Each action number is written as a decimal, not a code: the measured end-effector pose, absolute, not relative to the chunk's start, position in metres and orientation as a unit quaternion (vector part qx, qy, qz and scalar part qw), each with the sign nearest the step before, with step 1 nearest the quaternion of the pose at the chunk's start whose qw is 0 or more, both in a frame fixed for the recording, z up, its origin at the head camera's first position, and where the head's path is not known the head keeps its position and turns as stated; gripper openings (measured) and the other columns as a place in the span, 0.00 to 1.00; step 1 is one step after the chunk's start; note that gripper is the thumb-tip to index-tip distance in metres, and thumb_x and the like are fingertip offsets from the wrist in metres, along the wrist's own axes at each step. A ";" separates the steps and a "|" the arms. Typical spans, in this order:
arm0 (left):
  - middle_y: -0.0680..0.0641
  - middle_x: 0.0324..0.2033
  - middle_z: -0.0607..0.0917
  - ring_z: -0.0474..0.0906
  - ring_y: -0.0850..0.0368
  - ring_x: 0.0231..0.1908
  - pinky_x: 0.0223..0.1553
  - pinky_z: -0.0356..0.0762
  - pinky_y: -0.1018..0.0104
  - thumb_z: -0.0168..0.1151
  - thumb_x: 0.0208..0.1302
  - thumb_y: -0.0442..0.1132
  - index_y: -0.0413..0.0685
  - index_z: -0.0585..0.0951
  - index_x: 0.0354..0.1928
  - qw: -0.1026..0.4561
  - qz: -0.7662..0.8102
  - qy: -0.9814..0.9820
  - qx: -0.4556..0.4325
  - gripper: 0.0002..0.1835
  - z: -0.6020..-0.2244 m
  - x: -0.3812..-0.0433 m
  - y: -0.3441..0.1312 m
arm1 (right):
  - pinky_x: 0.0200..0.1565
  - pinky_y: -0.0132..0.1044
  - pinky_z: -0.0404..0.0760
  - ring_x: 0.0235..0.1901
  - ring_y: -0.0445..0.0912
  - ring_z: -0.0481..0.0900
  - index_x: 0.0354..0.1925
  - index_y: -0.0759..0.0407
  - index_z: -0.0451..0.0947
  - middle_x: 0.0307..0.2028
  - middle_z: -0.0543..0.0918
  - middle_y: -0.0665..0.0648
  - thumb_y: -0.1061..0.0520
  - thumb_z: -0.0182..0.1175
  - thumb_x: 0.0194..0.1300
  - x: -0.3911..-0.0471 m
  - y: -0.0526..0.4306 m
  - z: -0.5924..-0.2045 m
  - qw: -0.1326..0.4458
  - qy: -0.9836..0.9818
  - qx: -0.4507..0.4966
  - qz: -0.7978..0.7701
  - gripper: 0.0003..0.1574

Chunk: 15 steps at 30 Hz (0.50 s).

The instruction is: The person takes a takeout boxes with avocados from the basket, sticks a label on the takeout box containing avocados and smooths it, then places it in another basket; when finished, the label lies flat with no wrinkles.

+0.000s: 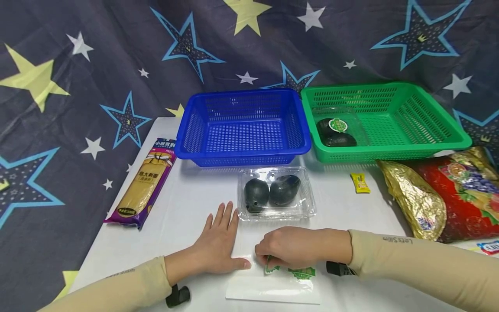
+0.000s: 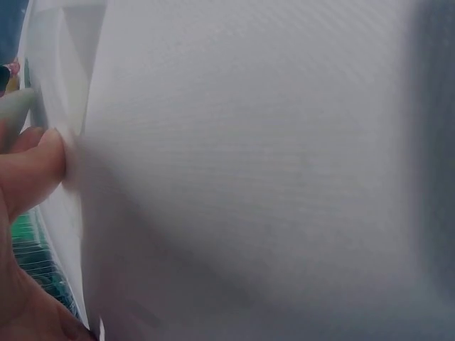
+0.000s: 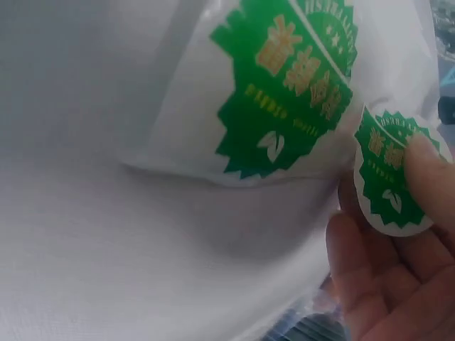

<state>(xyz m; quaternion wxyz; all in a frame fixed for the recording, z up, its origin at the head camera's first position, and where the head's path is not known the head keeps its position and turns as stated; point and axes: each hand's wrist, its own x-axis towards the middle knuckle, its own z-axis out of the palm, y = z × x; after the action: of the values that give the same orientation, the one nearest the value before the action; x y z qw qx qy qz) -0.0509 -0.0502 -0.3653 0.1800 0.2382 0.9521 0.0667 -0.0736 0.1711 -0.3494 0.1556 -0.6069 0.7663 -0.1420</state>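
My left hand (image 1: 218, 247) lies flat on the table with straight fingers, its thumb touching the left edge of a glossy white sticker sheet (image 1: 273, 292). Over that sheet, my right hand (image 1: 290, 247) pinches a round green-and-white sticker (image 3: 389, 207) between thumb and fingers, as the right wrist view shows. Another green sticker (image 3: 277, 128) remains on the sheet beside it. Just beyond the hands stands a clear plastic clamshell box (image 1: 309, 203) holding two dark avocados (image 1: 256, 191); no sticker is seen on it. The left wrist view shows mostly white tabletop.
Behind are a blue basket (image 1: 241, 152) and a green basket (image 1: 421, 149); the green one holds a stickered clamshell box (image 1: 360, 130) with dark avocados. A pasta packet (image 1: 144, 182) lies left. A yellow wrapped candy (image 1: 360, 183) and a red-gold bag (image 1: 464, 199) lie right.
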 end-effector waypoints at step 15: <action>0.32 0.72 0.39 0.32 0.35 0.71 0.67 0.42 0.36 0.56 0.50 0.75 0.33 0.46 0.73 0.187 0.069 0.951 0.236 0.64 -0.366 -0.050 -0.052 | 0.42 0.24 0.78 0.37 0.34 0.76 0.39 0.52 0.80 0.36 0.80 0.44 0.64 0.60 0.64 -0.107 0.192 -0.287 0.091 0.803 -0.522 -0.272 0.09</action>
<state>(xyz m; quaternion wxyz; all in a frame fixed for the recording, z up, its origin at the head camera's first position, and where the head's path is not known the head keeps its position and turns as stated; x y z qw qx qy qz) -0.0498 -0.0521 -0.3658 0.1871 0.2363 0.9510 0.0692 -0.1073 0.1917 -0.2868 0.0911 -0.5218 0.8035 -0.2718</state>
